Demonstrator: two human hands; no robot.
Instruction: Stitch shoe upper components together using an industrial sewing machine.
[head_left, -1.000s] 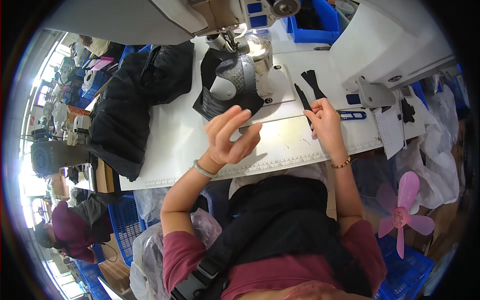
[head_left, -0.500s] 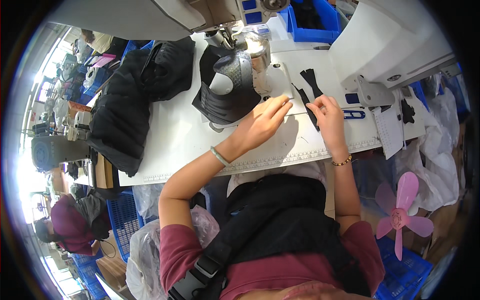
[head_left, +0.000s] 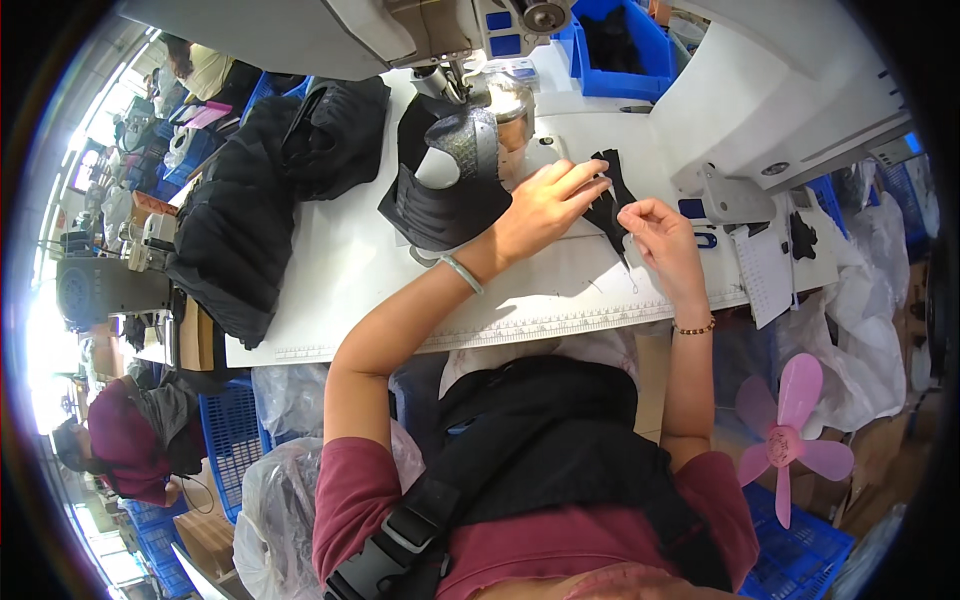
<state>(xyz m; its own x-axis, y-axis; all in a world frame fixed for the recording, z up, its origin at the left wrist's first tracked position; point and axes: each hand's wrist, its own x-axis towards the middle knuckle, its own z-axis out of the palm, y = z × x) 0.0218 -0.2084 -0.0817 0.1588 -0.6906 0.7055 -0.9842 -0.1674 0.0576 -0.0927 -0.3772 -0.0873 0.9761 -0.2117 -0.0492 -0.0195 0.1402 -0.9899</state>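
Observation:
My left hand (head_left: 550, 212) reaches across the table, fingers pressed together over a black fabric strip (head_left: 616, 185). A small light sliver shows at its fingertips, too small to name. My right hand (head_left: 662, 240) pinches at the right side of the strip, thumb against forefinger. A narrow dark end of the strip points down between the hands, with a thin thread below it. Left of my left hand, a black curved fabric piece (head_left: 450, 205) with a grey textured panel lies under the sewing machine head (head_left: 440, 75).
A black fabric pile (head_left: 240, 210) covers the table's left side. Behind stands a blue bin (head_left: 625, 65) with dark pieces. Right are a second machine (head_left: 790, 120), a blue-handled tool (head_left: 706, 241) and white paper (head_left: 762, 275). A pink fan (head_left: 783, 445) stands below the table edge.
My left hand has moved right and up, over the black strip. Two strips that lay apart now overlap. My right hand stays close by, and the whole view has shifted slightly.

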